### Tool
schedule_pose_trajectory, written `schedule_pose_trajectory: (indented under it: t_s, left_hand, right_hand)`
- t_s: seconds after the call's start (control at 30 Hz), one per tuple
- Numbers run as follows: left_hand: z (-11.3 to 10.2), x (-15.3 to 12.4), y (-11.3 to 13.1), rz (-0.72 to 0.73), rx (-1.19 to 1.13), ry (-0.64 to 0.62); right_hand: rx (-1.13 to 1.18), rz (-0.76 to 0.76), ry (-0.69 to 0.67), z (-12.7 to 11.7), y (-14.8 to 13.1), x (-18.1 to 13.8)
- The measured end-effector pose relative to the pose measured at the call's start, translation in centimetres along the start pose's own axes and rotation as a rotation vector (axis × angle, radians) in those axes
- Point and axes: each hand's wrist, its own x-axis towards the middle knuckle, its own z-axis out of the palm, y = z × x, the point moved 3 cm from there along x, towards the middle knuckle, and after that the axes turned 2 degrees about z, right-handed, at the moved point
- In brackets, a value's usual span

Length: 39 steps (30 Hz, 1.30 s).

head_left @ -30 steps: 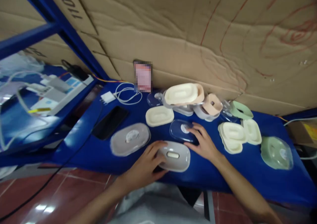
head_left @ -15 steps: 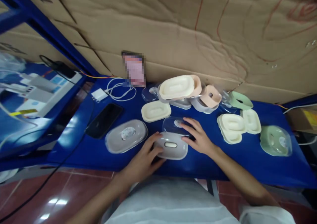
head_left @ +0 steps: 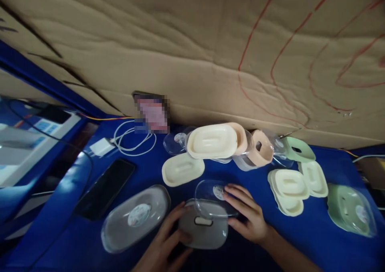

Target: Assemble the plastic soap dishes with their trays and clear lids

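My left hand (head_left: 168, 240) grips the left edge of a grey oval lid (head_left: 204, 231) lying on the blue table (head_left: 144, 175). Fingers of my right hand (head_left: 248, 218) curl over a clear oval container (head_left: 210, 197), which is tilted with its near edge resting on the grey lid. A white round sticker shows on the clear container beside my fingertips.
A grey container with a sticker (head_left: 135, 218) and a black phone (head_left: 105, 187) lie to the left. Cream lids (head_left: 183, 169) (head_left: 290, 183), a pink piece (head_left: 261, 151), green pieces (head_left: 350, 208) and a white cable (head_left: 132, 137) lie behind. A cardboard wall (head_left: 210, 43) backs the table.
My right hand has pulled the clear container nearer and tipped it onto the grey lid. The camera has moved closer and tilted up. My left hand stays on the lid.
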Motion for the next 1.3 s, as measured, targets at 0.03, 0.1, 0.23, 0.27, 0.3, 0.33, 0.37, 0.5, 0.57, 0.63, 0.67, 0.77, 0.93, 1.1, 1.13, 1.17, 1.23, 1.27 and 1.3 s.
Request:
schedule_pose_trajectory:
  t_s: [0.03, 0.1, 0.23, 0.27, 0.3, 0.33, 0.37, 0.5, 0.57, 0.63, 0.67, 0.77, 0.93, 1.1, 1.13, 1.17, 1.23, 1.27, 1.3]
  left_hand:
    - [-0.1, 0.3, 0.1, 0.008, -0.004, -0.003]
    - [-0.4, 1.0, 0.2, 0.012, -0.009, -0.01]
    - [-0.8, 1.7, 0.5, 0.012, -0.027, 0.019]
    - [-0.8, 1.8, 0.6, 0.014, -0.02, 0.031]
    - [-0.8, 1.7, 0.6, 0.014, -0.011, 0.035]
    - [-0.8, 1.7, 0.6, 0.026, -0.007, 0.035]
    - [-0.7, 1.7, 0.6, 0.029, -0.002, 0.029]
    - [-0.5, 1.8, 0.8, 0.047, -0.013, 0.061]
    - [-0.5, 2.0, 1.0, 0.066, -0.043, 0.079]
    - [-0.5, 2.1, 1.0, 0.09, -0.066, 0.102]
    - [-0.5, 2.1, 0.9, 0.1, -0.069, 0.119]
    - [-0.2, 2.1, 0.3, 0.14, -0.057, 0.181]
    - [0.3, 2.0, -0.6, 0.159, -0.058, 0.205]
    - [0.2, 2.0, -0.3, 0.128, 0.011, 0.121]
    - [0.2, 1.9, -0.3, 0.126, 0.024, 0.111]
    - [0.1, 1.9, -0.3, 0.124, 0.035, 0.105]
    - [0.1, 1.9, -0.3, 0.119, 0.043, 0.105]
    - [0.1, 1.8, -0.4, 0.12, 0.042, 0.108]
    - [0.1, 1.8, -0.4, 0.12, 0.038, 0.109]
  right_hand:
    - [0.001, -0.013, -0.007, -0.1, -0.1, 0.2]
    - [0.003, -0.046, -0.021, -0.2, -0.2, 0.7]
    - [-0.003, -0.082, -0.023, -0.1, -0.5, 1.2]
    - [-0.009, -0.091, -0.018, 0.0, -0.6, 1.2]
    - [-0.018, -0.105, -0.015, 0.1, -0.8, 1.2]
    - [-0.033, -0.126, -0.016, 0.2, -1.0, 1.2]
    - [-0.052, -0.155, -0.02, 0.3, -1.1, 1.2]
    - [-0.145, -0.284, -0.015, -0.1, -1.8, 1.2]
    - [-0.179, -0.329, 0.037, -0.6, -2.1, 1.2]
    - [-0.212, -0.347, 0.079, -0.9, -2.3, 1.1]
    - [-0.228, -0.348, 0.083, -1.0, -2.3, 1.1]
    - [-0.264, -0.354, 0.054, -0.8, -2.3, 0.9]
    - [-0.235, -0.382, -0.008, 0.2, -2.0, -0.1]
    - [-0.214, -0.372, -0.117, 1.5, -1.7, -0.9]
    - [-0.215, -0.36, -0.135, 1.7, -1.6, -0.9]
    - [-0.214, -0.349, -0.15, 1.8, -1.5, -0.8]
    - [-0.207, -0.329, -0.187, 1.9, -1.3, -0.5]
    - [-0.198, -0.327, -0.202, 1.9, -1.3, -0.4]
    - [-0.187, -0.329, -0.211, 1.9, -1.3, -0.3]
